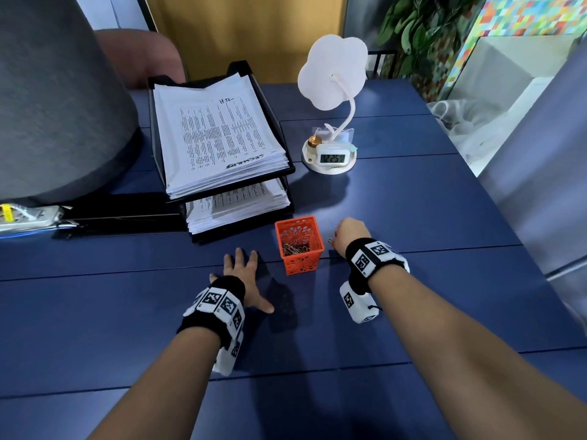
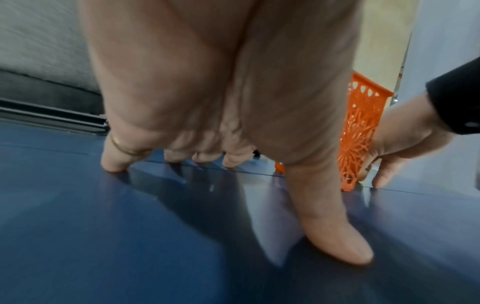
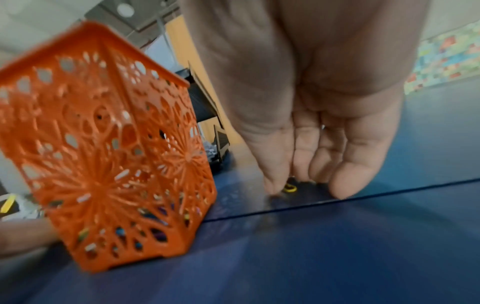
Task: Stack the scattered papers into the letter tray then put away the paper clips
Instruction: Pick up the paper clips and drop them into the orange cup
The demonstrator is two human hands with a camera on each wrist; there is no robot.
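Note:
A two-tier black letter tray [image 1: 287, 144] at the back left holds thick stacks of printed papers [image 1: 219, 138] on both levels. In front of it stands an orange lattice basket [image 1: 298, 246] [image 2: 363, 131] [image 3: 109, 154] with several paper clips [image 1: 295, 249] in its bottom. My right hand [image 1: 349, 233] [image 3: 311, 144] [image 2: 405, 139] is just right of the basket. Its curled fingertips are down on the table, pinching at a yellow paper clip [image 3: 289, 188] [image 1: 330, 241]. My left hand [image 1: 244, 274] [image 2: 221, 102] lies flat on the blue table, fingers spread, left of the basket and holding nothing.
A white flower-shaped desk lamp with a small clock [image 1: 332, 157] stands behind the basket. A large grey shade [image 1: 57, 106] and a power strip [image 1: 25, 217] fill the left side. A clear plastic bag [image 1: 460, 122] sits at the right edge of the blue table [image 1: 317, 344].

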